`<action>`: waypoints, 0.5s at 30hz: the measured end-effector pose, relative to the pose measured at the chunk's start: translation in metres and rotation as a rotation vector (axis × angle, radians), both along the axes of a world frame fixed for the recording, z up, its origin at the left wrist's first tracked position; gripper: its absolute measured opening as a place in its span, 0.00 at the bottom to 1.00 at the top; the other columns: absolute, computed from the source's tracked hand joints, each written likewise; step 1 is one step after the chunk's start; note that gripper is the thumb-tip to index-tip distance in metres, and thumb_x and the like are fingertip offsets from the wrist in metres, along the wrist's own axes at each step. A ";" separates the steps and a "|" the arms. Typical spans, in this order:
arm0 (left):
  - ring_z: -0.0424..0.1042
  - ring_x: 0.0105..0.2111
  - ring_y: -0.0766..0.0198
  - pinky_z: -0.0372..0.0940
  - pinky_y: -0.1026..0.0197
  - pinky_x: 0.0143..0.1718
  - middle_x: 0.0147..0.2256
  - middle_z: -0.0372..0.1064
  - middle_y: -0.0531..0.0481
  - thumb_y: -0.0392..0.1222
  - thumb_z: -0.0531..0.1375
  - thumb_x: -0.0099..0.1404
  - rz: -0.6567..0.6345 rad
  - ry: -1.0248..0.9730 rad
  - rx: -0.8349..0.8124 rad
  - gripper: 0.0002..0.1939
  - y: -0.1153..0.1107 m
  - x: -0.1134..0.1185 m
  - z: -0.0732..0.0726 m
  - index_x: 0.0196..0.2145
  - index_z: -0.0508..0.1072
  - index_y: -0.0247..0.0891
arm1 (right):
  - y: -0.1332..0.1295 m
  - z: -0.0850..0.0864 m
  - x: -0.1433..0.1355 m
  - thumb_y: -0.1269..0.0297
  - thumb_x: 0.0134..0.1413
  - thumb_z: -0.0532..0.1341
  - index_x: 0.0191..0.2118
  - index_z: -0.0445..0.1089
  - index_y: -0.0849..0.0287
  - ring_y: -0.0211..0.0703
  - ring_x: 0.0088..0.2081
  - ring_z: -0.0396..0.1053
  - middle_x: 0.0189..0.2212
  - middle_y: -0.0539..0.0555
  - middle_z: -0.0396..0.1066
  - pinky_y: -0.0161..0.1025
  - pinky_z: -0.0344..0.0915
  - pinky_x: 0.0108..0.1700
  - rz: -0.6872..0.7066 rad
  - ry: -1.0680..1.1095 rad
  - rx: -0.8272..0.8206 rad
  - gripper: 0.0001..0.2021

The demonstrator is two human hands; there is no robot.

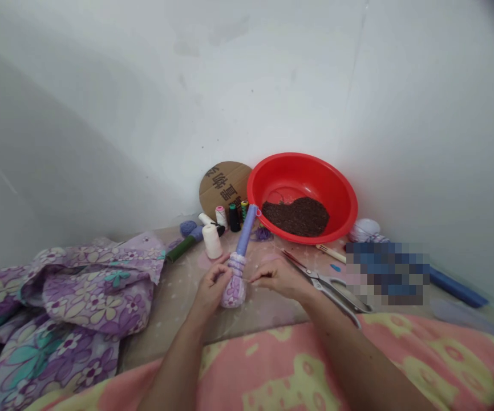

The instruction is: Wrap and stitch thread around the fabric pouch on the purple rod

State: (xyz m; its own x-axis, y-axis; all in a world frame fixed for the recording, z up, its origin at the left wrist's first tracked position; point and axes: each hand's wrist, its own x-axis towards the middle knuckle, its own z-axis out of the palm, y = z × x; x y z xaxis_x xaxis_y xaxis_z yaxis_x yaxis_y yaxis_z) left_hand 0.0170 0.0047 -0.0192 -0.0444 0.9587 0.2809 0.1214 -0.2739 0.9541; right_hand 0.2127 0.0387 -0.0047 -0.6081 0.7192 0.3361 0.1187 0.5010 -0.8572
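Pink-yellow cloth [225, 377] foremost; hands [210, 288] pinching floral bundle [233, 293] and thread [246, 279].

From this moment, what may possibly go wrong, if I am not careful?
The scissors lie close beside the right hand; a sideways move might bump them. The upright white spool stands near the left hand and could be knocked over. If the left hand's hold loosens, the floral bundle might turn.

The long purple rod [247, 231] is between crumpled purple floral fabric [97, 302], left, and grey metal scissors [316, 282], right. Behind the scissors sits a round red plastic basin [341, 200].
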 end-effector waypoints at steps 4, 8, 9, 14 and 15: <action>0.60 0.50 0.55 0.55 0.57 0.48 0.53 0.58 0.43 0.45 0.57 0.55 -0.002 -0.011 -0.010 0.10 0.000 0.001 0.002 0.23 0.66 0.36 | 0.004 -0.016 -0.005 0.63 0.44 0.61 0.29 0.75 0.57 0.39 0.26 0.68 0.25 0.52 0.74 0.33 0.60 0.28 0.036 -0.088 0.019 0.06; 0.61 0.50 0.56 0.55 0.58 0.47 0.53 0.58 0.43 0.46 0.57 0.55 0.006 -0.019 -0.030 0.10 0.000 0.002 0.002 0.23 0.66 0.36 | 0.007 -0.023 -0.008 0.63 0.44 0.61 0.29 0.75 0.57 0.40 0.27 0.69 0.25 0.52 0.74 0.33 0.61 0.29 0.022 -0.105 0.038 0.06; 0.61 0.49 0.56 0.55 0.58 0.47 0.53 0.58 0.44 0.46 0.57 0.54 0.009 -0.023 -0.033 0.11 0.000 0.002 0.003 0.23 0.66 0.36 | 0.006 -0.023 -0.008 0.63 0.43 0.62 0.29 0.75 0.57 0.41 0.27 0.68 0.25 0.52 0.74 0.33 0.61 0.29 0.018 -0.105 0.039 0.06; 0.61 0.49 0.56 0.55 0.59 0.47 0.53 0.59 0.44 0.46 0.58 0.54 0.004 -0.019 -0.032 0.11 -0.001 0.003 0.004 0.22 0.66 0.36 | 0.001 -0.018 -0.012 0.66 0.44 0.60 0.27 0.75 0.58 0.39 0.26 0.67 0.24 0.51 0.73 0.32 0.60 0.28 -0.004 -0.076 0.025 0.05; 0.61 0.49 0.56 0.55 0.59 0.47 0.53 0.59 0.45 0.46 0.57 0.54 0.002 -0.019 -0.031 0.11 -0.001 0.003 0.004 0.22 0.66 0.36 | -0.001 -0.016 -0.013 0.67 0.44 0.60 0.26 0.74 0.58 0.39 0.26 0.66 0.23 0.51 0.72 0.32 0.59 0.27 -0.006 -0.068 0.017 0.05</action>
State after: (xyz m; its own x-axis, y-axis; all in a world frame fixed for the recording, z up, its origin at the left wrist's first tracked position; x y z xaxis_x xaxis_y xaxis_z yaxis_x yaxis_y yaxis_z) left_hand 0.0197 0.0039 -0.0153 -0.0516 0.9669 0.2498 0.1036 -0.2436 0.9643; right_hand 0.1999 0.0381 -0.0206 -0.6257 0.7174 0.3064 0.1796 0.5148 -0.8383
